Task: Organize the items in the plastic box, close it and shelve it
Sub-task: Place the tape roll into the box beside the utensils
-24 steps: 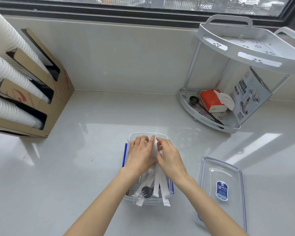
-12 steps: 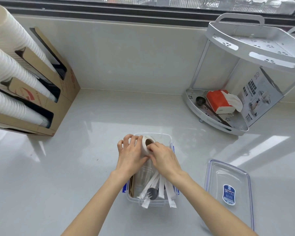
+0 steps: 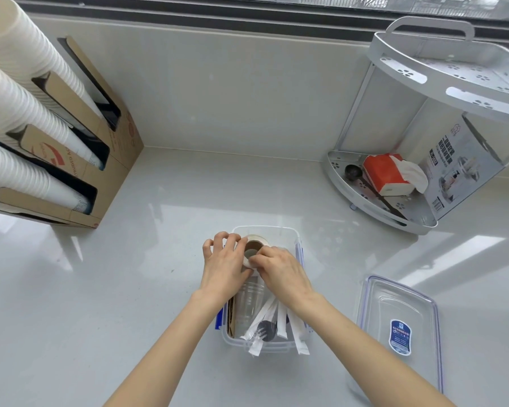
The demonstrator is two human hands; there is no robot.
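Fingers [image 3: 249, 264] of both hands are closing around a white roll of tape [image 3: 254, 248], the left hand [image 3: 225, 265] cupping its left side and the right hand [image 3: 282, 271] pressing on its near right edge, so each hand is holding the roll between them over the far end of the clear plastic box [image 3: 279, 232]. Both palms are covering the middle of the box, and whether the roll is resting on the box floor or being held above it cannot be told. Beneath the wrists, a clear plastic cup [image 3: 249, 304] is lying on its side, hard to make out against the clear wall. Paper-wrapped straws [image 3: 296, 336] and a dark plastic fork [image 3: 265, 330] are sticking out over the near rim. The lid [image 3: 400, 318] is lying flat on the counter [image 3: 100, 289] to the right of the box, well apart from it, its near corner hidden behind the right forearm. Stacks of paper cups [image 3: 18, 118] at the left are being cut off by the frame edge. Compared with a second ago, the roll is now turned so its brown core is facing up and showing between the fingers, where before it was almost fully covered.
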